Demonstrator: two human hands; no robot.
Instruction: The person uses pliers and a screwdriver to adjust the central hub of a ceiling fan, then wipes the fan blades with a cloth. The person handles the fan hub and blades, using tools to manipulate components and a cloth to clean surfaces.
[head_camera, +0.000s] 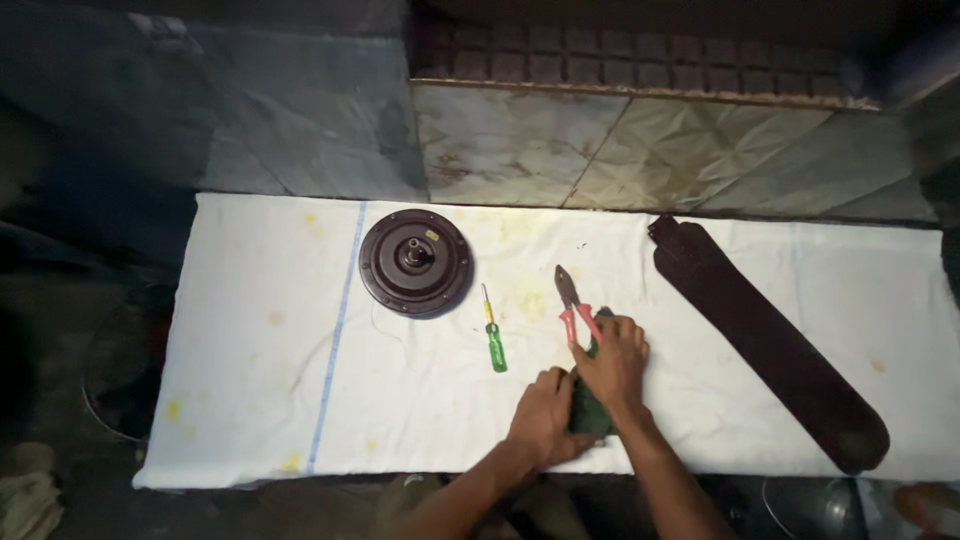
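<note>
Hands at the near edge of the white cloth-covered surface (250, 400), and I'm looking straight down on them. My left hand (545, 415) presses flat on a dark green folded cloth (588, 412), fingers spread over its near end, not closed around it. My right hand (612, 360) lies across the same cloth from above, its grip curled loosely on the fabric; I cannot tell how firmly it closes. Just beyond the right fingertips sit red-handled metal pliers (572, 305), jaws pointing away from me, handles touching or nearly touching the cloth. Left of them lies a small green-handled screwdriver (493, 340), well clear of both hands. Farther left rests a round dark metal motor housing (416, 263). A long dark brown fan blade (770, 345) slants across the right side.
</note>
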